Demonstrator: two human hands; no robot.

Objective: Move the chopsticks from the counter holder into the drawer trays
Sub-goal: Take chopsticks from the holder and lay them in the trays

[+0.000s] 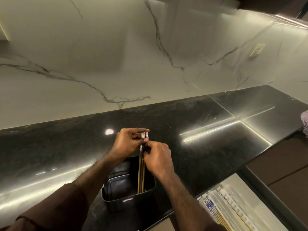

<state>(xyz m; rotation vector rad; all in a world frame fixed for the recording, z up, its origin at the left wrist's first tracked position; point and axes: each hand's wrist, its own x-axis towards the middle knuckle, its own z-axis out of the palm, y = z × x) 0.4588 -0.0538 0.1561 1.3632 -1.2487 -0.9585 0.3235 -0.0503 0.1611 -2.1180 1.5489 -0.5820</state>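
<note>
A black rectangular holder (116,195) stands on the dark counter near its front edge. A few wooden chopsticks (141,175) with blue-and-white patterned tops stand upright in its right side. My left hand (128,142) pinches their patterned tops. My right hand (158,157) grips the same chopsticks just below, fingers closed around them. At the lower right an open drawer holds white trays (240,202), and several chopsticks (215,212) lie in the left slots.
The glossy black counter (200,147) runs along a white marble backsplash with a wall socket (257,50). A patterned cloth (305,124) lies at the counter's right edge. Dark cabinet fronts sit beyond the drawer.
</note>
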